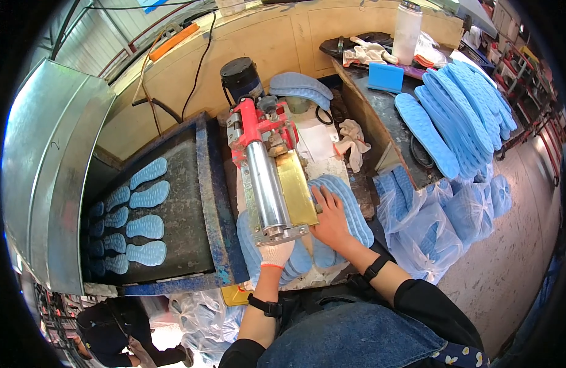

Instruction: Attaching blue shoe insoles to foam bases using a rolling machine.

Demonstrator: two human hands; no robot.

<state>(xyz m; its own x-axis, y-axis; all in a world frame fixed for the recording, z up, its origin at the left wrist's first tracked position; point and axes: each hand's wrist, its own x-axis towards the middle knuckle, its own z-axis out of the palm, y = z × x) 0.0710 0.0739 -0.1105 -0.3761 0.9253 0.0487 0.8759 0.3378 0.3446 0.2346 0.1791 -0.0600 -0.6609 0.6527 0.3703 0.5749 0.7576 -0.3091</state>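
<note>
A roller machine with a red frame point(251, 120), a shiny metal roller point(267, 184) and a brass-coloured trough point(296, 189) stands in the middle of the bench. My left hand point(277, 253), in a white glove, reaches under the near end of the roller; its fingers are hidden there. Stacked blue shoe soles point(248, 242) lie beside and beneath it. On the right of the trough, my bare right hand point(332, 218) has its fingers stretched out over another pile of blue soles point(350, 205). Nothing shows in its grasp.
To the left, a dark conveyor point(186, 184) carries rows of soles point(146, 253) beneath a metal hood point(56, 178). A side table at right holds piled soles point(454, 110) and a bottle point(407, 34). Bagged soles point(424, 233) sit below. Another person point(114, 328) bends at lower left.
</note>
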